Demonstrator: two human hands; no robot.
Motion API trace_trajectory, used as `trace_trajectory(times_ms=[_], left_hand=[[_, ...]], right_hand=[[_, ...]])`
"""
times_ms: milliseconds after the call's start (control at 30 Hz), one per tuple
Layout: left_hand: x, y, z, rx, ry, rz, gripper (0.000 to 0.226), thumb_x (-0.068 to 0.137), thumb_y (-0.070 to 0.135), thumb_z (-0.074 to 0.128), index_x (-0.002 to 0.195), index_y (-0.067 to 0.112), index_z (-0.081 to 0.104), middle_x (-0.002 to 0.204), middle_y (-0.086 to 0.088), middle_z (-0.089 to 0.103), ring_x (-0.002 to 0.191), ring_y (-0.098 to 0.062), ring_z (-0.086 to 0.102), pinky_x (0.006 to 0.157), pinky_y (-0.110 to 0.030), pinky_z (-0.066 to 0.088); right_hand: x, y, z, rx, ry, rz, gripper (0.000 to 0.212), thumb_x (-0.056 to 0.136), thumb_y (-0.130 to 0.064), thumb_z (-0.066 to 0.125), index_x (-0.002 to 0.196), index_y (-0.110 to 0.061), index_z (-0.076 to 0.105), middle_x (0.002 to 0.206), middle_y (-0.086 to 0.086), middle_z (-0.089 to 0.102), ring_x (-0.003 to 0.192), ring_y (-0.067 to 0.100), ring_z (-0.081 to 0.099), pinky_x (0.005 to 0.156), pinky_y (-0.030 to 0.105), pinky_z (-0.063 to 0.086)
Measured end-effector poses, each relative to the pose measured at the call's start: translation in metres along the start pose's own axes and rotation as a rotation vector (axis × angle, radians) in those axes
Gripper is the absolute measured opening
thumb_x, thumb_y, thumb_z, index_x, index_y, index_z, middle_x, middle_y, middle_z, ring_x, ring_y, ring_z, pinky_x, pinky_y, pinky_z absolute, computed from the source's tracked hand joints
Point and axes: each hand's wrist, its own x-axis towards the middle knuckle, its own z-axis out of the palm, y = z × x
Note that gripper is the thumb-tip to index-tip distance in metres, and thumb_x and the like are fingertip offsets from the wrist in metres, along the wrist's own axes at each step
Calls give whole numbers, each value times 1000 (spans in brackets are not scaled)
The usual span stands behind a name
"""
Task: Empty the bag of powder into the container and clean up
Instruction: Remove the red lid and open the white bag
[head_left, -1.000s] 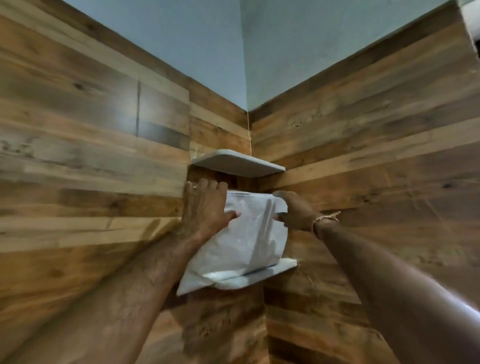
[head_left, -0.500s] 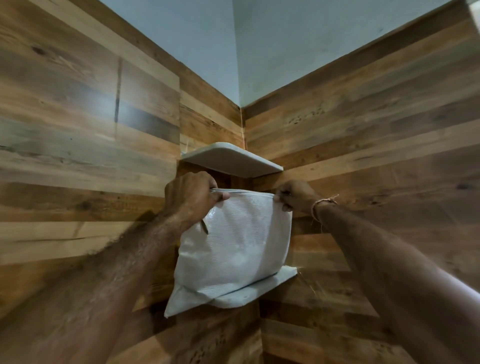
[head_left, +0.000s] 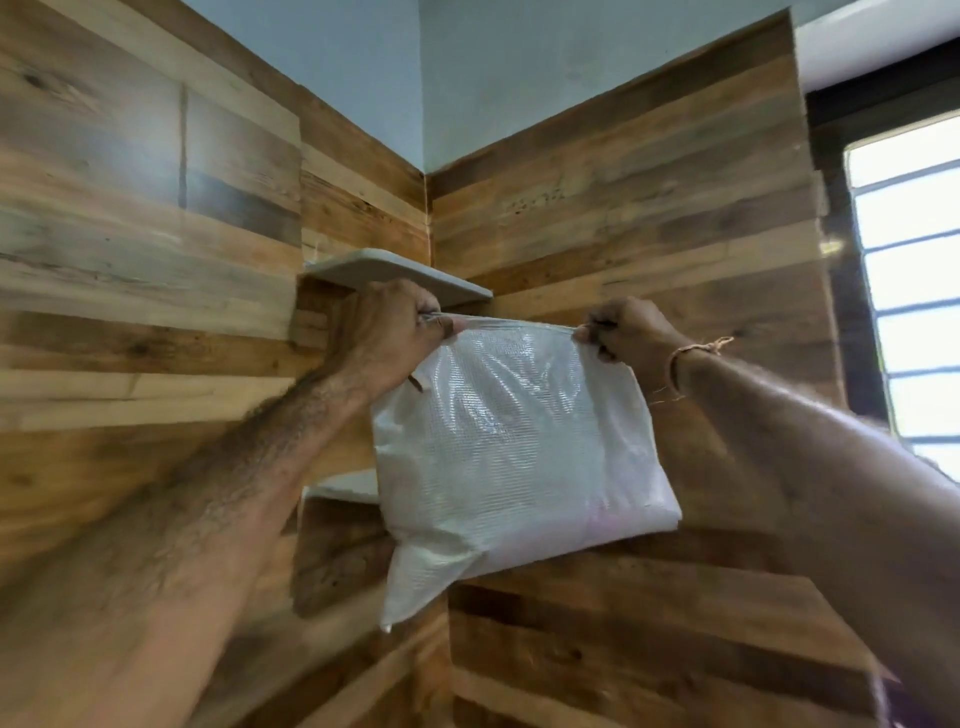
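Note:
A full white woven plastic bag (head_left: 514, 457) hangs in the air in front of the wall corner. My left hand (head_left: 387, 338) grips its top left corner and my right hand (head_left: 628, 332) pinches its top right corner, so the top edge is stretched taut between them. The bag's lower left corner droops in a loose flap. No container is in view.
Two white corner shelves are fixed to the wood-panelled walls: the upper shelf (head_left: 379, 270) just behind my left hand, the lower shelf (head_left: 343, 486) mostly hidden behind the bag. A bright barred window (head_left: 909, 291) is at the right.
The bag has been lifted off the lower corner shelf and moved right and toward me. Both hands went from the bag's sides to gripping its top corners.

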Motion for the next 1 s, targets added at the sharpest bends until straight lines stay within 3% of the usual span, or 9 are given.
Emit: trace_trajectory(times_ms=[100, 233, 367, 467, 633, 700, 767, 900, 1000], left_hand=[[-40, 53, 8, -85, -65, -49, 47, 87, 58, 69, 58, 22, 61, 53, 10, 57, 54, -5, 54, 50, -25, 30], [-108, 125, 23, -161, -203, -121, 51, 86, 62, 66, 66, 16, 66, 57, 3, 62, 60, -16, 60, 54, -29, 41], [-179, 170, 37, -277, -310, -110, 54, 86, 67, 60, 68, 17, 68, 55, 1, 63, 56, -10, 61, 53, -33, 48], [-242, 203, 44, -317, -406, -107, 50, 89, 64, 61, 69, 19, 68, 55, 4, 63, 52, -5, 58, 52, -32, 46], [-339, 243, 45, -455, -534, -145, 54, 85, 65, 59, 65, 15, 60, 52, -1, 57, 51, -15, 57, 52, -37, 48], [-393, 262, 39, -508, -616, -167, 53, 85, 62, 61, 64, 13, 57, 51, -3, 54, 52, -17, 55, 52, -37, 46], [-440, 281, 29, -518, -702, -203, 52, 85, 62, 61, 65, 14, 58, 53, -1, 55, 54, -17, 56, 52, -35, 46], [-508, 316, 9, -466, -834, -234, 52, 88, 59, 63, 64, 14, 51, 55, -1, 53, 63, -23, 63, 56, -33, 47], [-542, 332, -3, -385, -904, -182, 52, 92, 56, 61, 63, 16, 46, 60, 1, 56, 71, -28, 66, 61, -34, 46]], right_hand=[[-64, 23, -50, -82, -31, 46, 17, 90, -16, 76, 77, -6, 72, 64, 0, 60, 52, 8, 53, 57, 12, 51], [-148, 56, -103, -256, -100, 128, 37, 88, -25, 77, 55, -18, 61, 48, -8, 59, 38, -6, 52, 49, 2, 40], [-226, 82, -135, -277, -145, 228, 37, 85, -21, 80, 53, -18, 61, 53, 0, 61, 45, 3, 57, 57, 14, 50], [-288, 100, -151, -304, -178, 284, 42, 85, -12, 78, 47, -21, 64, 48, -8, 55, 50, 11, 57, 53, 15, 48], [-380, 115, -159, -383, -332, 336, 17, 87, 0, 69, 72, -7, 75, 64, 7, 63, 52, 10, 59, 61, 18, 50], [-427, 129, -155, -422, -423, 348, 27, 84, 3, 67, 65, -15, 72, 61, 6, 63, 52, 9, 58, 62, 20, 49], [-470, 140, -151, -471, -469, 377, 30, 83, 0, 71, 62, -21, 69, 60, 4, 63, 55, 13, 60, 62, 21, 49], [-536, 157, -147, -563, -578, 415, 8, 83, -9, 77, 75, -10, 78, 72, 11, 72, 70, 11, 60, 68, 27, 52], [-574, 168, -143, -523, -589, 461, 4, 81, -14, 78, 78, -12, 79, 77, 4, 72, 75, 11, 59, 76, 32, 56]])
